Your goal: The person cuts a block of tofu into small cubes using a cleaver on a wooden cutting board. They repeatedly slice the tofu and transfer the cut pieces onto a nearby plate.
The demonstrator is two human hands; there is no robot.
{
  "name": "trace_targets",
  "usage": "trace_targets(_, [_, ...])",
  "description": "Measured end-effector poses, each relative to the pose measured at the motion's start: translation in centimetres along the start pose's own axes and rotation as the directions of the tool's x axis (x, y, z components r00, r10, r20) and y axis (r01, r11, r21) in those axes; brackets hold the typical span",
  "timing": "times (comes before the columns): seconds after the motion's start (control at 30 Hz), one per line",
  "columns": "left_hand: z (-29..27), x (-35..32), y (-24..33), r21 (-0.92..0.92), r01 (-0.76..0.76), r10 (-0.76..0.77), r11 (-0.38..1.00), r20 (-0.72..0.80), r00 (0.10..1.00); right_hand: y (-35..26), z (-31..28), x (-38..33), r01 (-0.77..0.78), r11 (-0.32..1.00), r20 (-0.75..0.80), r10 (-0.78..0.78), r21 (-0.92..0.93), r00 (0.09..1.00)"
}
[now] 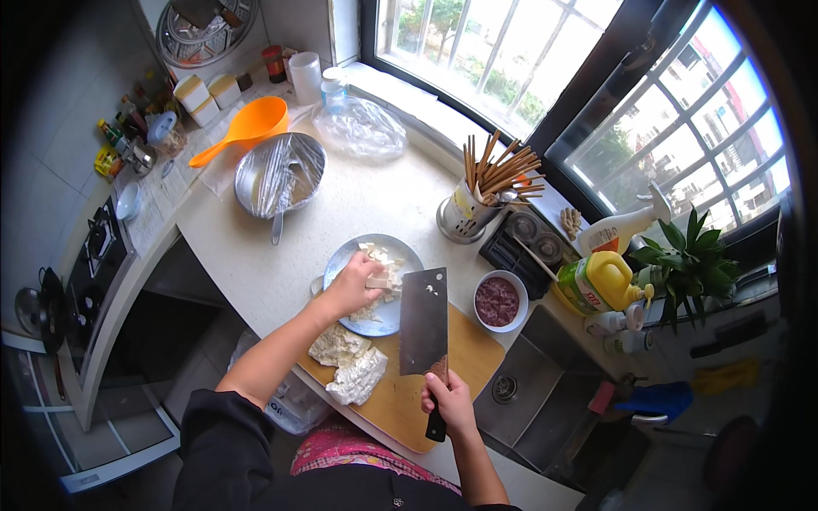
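My left hand is over a pale blue-rimmed plate, its fingers closed on a piece of white tofu. Small cut tofu cubes are heaped on the plate. In my right hand is a cleaver, gripped by its dark handle. Its broad blade points away from me above the wooden cutting board, with a few white bits stuck near the top. Larger, rough-edged tofu chunks lie at the left of the board, below the plate.
A bowl of dark red minced food stands right of the plate, near the sink. Behind are a chopstick holder and a yellow-green jug. A film-covered metal bowl and an orange ladle occupy the far left.
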State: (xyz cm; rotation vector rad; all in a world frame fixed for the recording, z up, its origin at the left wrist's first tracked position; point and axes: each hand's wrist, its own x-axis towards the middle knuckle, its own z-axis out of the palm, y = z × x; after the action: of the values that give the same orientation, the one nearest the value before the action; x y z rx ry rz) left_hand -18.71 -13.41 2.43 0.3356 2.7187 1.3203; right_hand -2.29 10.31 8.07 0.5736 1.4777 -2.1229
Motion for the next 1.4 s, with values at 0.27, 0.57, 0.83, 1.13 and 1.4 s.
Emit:
trace_targets(0.27, [1.9, -0.6, 0.2, 0.111, -0.217, 0.212, 0.970, 0.054, 0.976, -0.4, 0.3, -0.5, 0.068, 0.992, -0.074, -0.076, -0.106, 0.994])
trace_targets(0.57, [2.5, -1.4, 1.3, 0.176, -0.379, 0.354, 0.908, 0.157, 0.922, -2.0, 1.3, -2.9, 0.099, 0.932, -0.123, -0.150, -0.349, 0.981])
trace_targets(0.83, [4.8, -1.4, 2.5, 0.247, -0.104, 0.102, 0.963, 0.020, 0.995, -3.6, 0.9, -4.1, 0.066, 0.882, -0.124, -0.139, -0.467, 0.982])
trace_targets(1.13, [3.4, -2.4, 0.7, 0.255, -0.201, 0.213, 0.946, -0.020, 0.977, -6.7, 1.2, -4.4, 0.054, 0.719, -0.016, -0.090, -0.693, 0.996])
trace_targets(1.4, [4.2, -2.5, -0.2, 0.280, -0.214, 0.253, 0.936, -0.113, 0.961, -6.5, 3.1, -1.8, 0.129, 0.565, 0.053, -0.149, -0.815, 0.987])
